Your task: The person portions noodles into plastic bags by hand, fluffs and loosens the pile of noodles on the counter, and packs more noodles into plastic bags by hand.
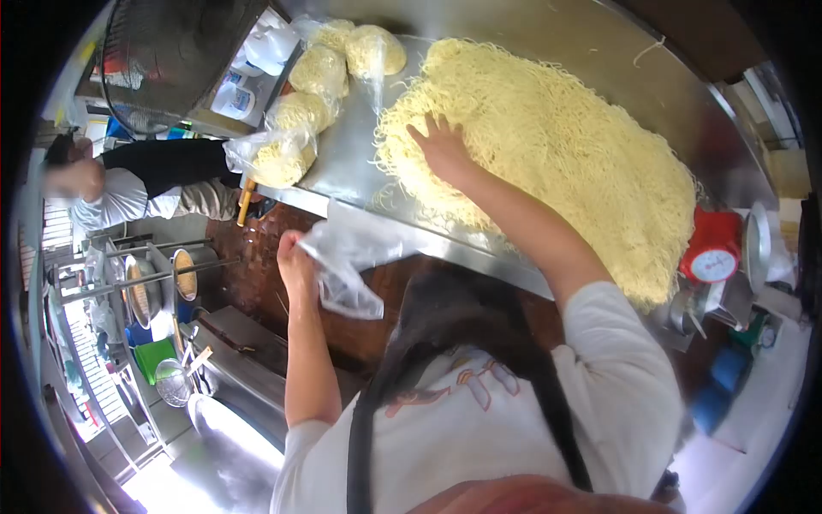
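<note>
"Clear plastic, thin and crumpled: which hand has it?"

"The left hand (297, 250). Its fingers are closed around one end of a plastic bag (347, 272), and the rest spreads out beside the near edge of the table, over the brown floor (253, 270)."

"And the right hand (443, 152)?"

"Released, palm down, fingers spread on the noodles (548, 163), near the left end of the pile. Whether any strands are caught under the palm, I cannot tell."

"Where exactly are those noodles?"

"In one broad, loose yellow heap on the metal table (349, 163). A few stray strands lie towards the near edge."

"What sits around the heap?"

"To its left, several filled bags (318, 73) in a line, crowded close together, with noodles showing through. Just beside the right end of the heap is a red scale (711, 230) with a white dial."

"Farther out?"

"Another person (120, 201) in a pale top, off to the left. Above that person, a round dark wire cage (154, 56), with white jugs (271, 47) near it. Lower left, a wire strainer (174, 384) near something green (154, 358) that I cannot identify."
</note>
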`<act>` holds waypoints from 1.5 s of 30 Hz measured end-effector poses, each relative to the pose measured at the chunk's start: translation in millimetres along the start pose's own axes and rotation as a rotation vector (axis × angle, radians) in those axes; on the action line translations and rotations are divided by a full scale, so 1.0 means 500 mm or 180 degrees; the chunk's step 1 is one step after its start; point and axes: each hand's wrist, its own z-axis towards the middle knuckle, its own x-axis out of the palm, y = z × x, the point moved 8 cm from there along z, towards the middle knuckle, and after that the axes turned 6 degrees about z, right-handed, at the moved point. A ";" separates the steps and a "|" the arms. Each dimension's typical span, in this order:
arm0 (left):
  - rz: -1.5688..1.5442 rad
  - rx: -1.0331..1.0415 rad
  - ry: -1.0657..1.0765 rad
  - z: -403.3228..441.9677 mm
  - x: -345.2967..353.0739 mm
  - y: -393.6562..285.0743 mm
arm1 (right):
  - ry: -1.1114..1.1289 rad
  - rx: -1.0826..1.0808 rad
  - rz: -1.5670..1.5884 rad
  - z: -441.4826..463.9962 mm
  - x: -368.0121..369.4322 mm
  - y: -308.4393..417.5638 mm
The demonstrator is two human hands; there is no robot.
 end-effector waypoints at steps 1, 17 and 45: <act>0.0075 -0.0070 -0.0147 -0.014 -0.007 -0.019 | 0.0130 0.0115 -0.0077 0.045 0.012 -0.013; 0.0092 0.0038 0.0494 0.203 0.044 -0.008 | -0.1382 0.1774 0.4231 0.074 -0.127 -0.189; 0.0526 0.3725 0.1596 0.053 0.516 -0.508 | -0.0671 0.1497 0.2480 0.002 -0.389 -0.102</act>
